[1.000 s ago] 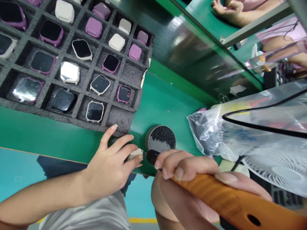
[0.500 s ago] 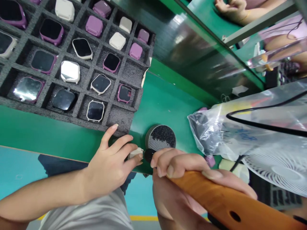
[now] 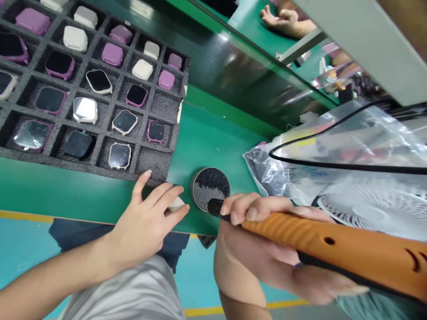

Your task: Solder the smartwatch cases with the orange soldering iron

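Observation:
My left hand (image 3: 151, 218) rests on the green bench (image 3: 213, 146) near its front edge, fingers closed around a small white watch body (image 3: 175, 204) that is mostly hidden beneath them. My right hand (image 3: 256, 222) grips an orange-handled electric screwdriver (image 3: 333, 249), its black tip (image 3: 215, 207) over the near rim of a round tin of small dark screws (image 3: 210, 189). The tin stands just right of my left hand. A dark foam tray (image 3: 160, 160) with several purple, white and black watch bodies in its cells lies at the upper left.
A clear plastic bag (image 3: 333, 151) with a black cable (image 3: 333, 165) across it lies at the right, over a white fan grille (image 3: 376, 209). A dark glossy belt (image 3: 240, 75) runs behind the bench. Another person's hand (image 3: 280, 20) rests at the far top.
The view has shifted, so tray and tin sit further left. My right hand has swung the screwdriver so its tip moved from beside the watch body to the tin's rim.

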Demonstrator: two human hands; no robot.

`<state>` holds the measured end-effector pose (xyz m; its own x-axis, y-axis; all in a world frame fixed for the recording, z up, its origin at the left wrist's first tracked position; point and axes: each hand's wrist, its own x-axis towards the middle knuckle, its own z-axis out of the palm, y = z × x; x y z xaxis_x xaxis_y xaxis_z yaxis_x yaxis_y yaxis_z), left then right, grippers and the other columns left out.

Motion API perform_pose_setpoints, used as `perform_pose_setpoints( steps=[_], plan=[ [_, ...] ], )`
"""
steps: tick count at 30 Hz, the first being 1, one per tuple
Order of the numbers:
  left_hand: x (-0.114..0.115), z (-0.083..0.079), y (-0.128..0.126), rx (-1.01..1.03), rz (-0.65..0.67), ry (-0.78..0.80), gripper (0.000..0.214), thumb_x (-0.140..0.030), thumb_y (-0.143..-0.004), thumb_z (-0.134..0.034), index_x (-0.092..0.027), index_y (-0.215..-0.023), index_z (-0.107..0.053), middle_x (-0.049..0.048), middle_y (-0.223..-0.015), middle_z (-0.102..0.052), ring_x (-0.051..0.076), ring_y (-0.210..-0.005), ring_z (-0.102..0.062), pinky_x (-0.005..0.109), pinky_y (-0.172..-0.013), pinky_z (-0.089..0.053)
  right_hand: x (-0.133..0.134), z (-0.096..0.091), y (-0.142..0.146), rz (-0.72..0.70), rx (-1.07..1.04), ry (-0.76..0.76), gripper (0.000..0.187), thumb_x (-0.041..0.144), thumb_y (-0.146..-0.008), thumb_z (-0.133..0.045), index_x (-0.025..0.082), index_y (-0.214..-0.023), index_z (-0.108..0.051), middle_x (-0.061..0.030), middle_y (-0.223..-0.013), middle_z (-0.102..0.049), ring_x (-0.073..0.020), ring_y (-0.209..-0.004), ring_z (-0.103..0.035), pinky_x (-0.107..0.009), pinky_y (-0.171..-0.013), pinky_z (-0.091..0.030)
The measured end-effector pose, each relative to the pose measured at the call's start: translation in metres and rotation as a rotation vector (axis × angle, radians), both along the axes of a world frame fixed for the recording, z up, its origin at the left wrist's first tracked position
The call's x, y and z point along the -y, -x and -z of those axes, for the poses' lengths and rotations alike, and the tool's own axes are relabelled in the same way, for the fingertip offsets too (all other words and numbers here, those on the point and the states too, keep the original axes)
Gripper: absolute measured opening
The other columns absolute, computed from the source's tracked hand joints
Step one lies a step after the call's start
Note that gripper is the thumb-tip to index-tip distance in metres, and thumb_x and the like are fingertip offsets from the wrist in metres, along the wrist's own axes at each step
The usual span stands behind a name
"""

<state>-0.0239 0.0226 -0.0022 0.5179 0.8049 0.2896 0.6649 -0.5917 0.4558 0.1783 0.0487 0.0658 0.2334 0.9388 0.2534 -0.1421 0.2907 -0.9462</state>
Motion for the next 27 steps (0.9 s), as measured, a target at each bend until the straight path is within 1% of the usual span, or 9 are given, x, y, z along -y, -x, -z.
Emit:
perform_pose_setpoints(
  steps=[3, 6, 8, 10, 13, 17, 20, 25, 27],
  plan=[
    [0.000, -0.001, -0.001, 0.008, -0.037, -0.002, 0.053, -0.003, -0.086, -0.058, -0.030, -0.129, -0.075, 0.0094, -0.142, -0.068, 0.028, -0.136, -0.060, 0.066, -0.138, -0.005, -0.003, 0.007, -0.004, -0.002, -0.041, -0.069, 0.048, 0.073, -0.095, -0.062, 0.031, -0.116, -0.073, 0.0022, -0.084, -0.066, -0.0174, -0.063, -0.061, -0.039, -0.056, -0.054],
    [0.001, -0.002, -0.003, 0.013, -0.048, 0.005, 0.049, -0.004, -0.090, -0.057, -0.030, -0.128, -0.076, 0.0086, -0.132, -0.070, 0.027, -0.131, -0.063, 0.066, -0.138, -0.007, -0.004, 0.013, -0.006, -0.023, -0.073, -0.061, 0.049, 0.073, -0.093, -0.065, 0.030, -0.117, -0.073, 0.0022, -0.084, -0.065, -0.0173, -0.063, -0.061, -0.039, -0.057, -0.053],
    [0.002, -0.003, -0.004, 0.003, -0.050, 0.023, 0.035, -0.015, -0.099, -0.060, -0.028, -0.128, -0.075, 0.0084, -0.132, -0.071, 0.027, -0.131, -0.063, 0.066, -0.138, -0.006, -0.004, 0.015, -0.007, -0.048, -0.071, -0.052, 0.050, 0.073, -0.093, -0.065, 0.030, -0.118, -0.073, 0.0016, -0.085, -0.066, -0.0179, -0.064, -0.061, -0.040, -0.058, -0.054],
    [0.002, -0.004, -0.006, -0.008, -0.064, 0.029, 0.023, -0.031, -0.106, -0.064, -0.028, -0.126, -0.076, 0.0076, -0.132, -0.072, 0.027, -0.130, -0.064, 0.065, -0.139, -0.005, -0.003, 0.015, -0.007, -0.063, -0.057, -0.041, 0.051, 0.074, -0.093, -0.064, 0.030, -0.118, -0.073, 0.0009, -0.086, -0.068, -0.0183, -0.065, -0.062, -0.041, -0.059, -0.054],
    [0.001, -0.004, -0.007, -0.008, -0.082, 0.017, 0.022, -0.042, -0.108, -0.067, -0.031, -0.125, -0.076, 0.0059, -0.129, -0.073, 0.025, -0.127, -0.065, 0.064, -0.139, -0.007, -0.003, 0.016, -0.006, -0.050, -0.050, -0.037, 0.051, 0.073, -0.093, -0.064, 0.030, -0.117, -0.072, 0.0011, -0.086, -0.067, -0.0180, -0.065, -0.062, -0.040, -0.057, -0.054],
    [0.001, -0.004, -0.006, 0.009, -0.077, 0.013, 0.020, -0.037, -0.108, -0.067, -0.031, -0.124, -0.077, 0.0052, -0.124, -0.074, 0.025, -0.124, -0.065, 0.065, -0.139, -0.009, -0.003, 0.014, -0.002, -0.012, -0.041, -0.019, 0.048, 0.072, -0.092, -0.066, 0.030, -0.114, -0.073, 0.0016, -0.084, -0.067, -0.0183, -0.065, -0.060, -0.040, -0.056, -0.054],
    [0.002, -0.004, -0.004, 0.023, -0.040, 0.027, 0.023, -0.030, -0.105, -0.069, -0.029, -0.127, -0.076, 0.0039, -0.127, -0.075, 0.027, -0.127, -0.065, 0.068, -0.139, -0.007, 0.001, 0.008, -0.002, 0.002, -0.006, -0.008, 0.045, 0.069, -0.095, -0.063, 0.030, -0.116, -0.071, 0.0017, -0.086, -0.066, -0.0183, -0.067, -0.061, -0.042, -0.060, -0.055],
    [0.003, -0.002, 0.001, 0.047, 0.010, 0.061, 0.034, -0.024, -0.101, -0.068, -0.026, -0.135, -0.074, 0.0031, -0.134, -0.076, 0.028, -0.130, -0.064, 0.069, -0.140, 0.000, 0.011, -0.003, 0.005, 0.027, 0.069, -0.064, 0.050, 0.068, -0.104, -0.045, 0.028, -0.124, -0.069, 0.0000, -0.088, -0.066, -0.0171, -0.069, -0.059, -0.043, -0.062, -0.056],
    [0.002, -0.001, 0.002, 0.052, 0.010, 0.065, 0.033, -0.024, -0.101, -0.067, -0.026, -0.133, -0.074, 0.0036, -0.134, -0.076, 0.028, -0.130, -0.064, 0.068, -0.140, 0.000, 0.013, -0.005, 0.009, 0.014, 0.079, -0.031, 0.048, 0.068, -0.104, -0.048, 0.029, -0.123, -0.068, 0.0002, -0.088, -0.066, -0.0183, -0.068, -0.061, -0.045, -0.062, -0.058]
  ],
)
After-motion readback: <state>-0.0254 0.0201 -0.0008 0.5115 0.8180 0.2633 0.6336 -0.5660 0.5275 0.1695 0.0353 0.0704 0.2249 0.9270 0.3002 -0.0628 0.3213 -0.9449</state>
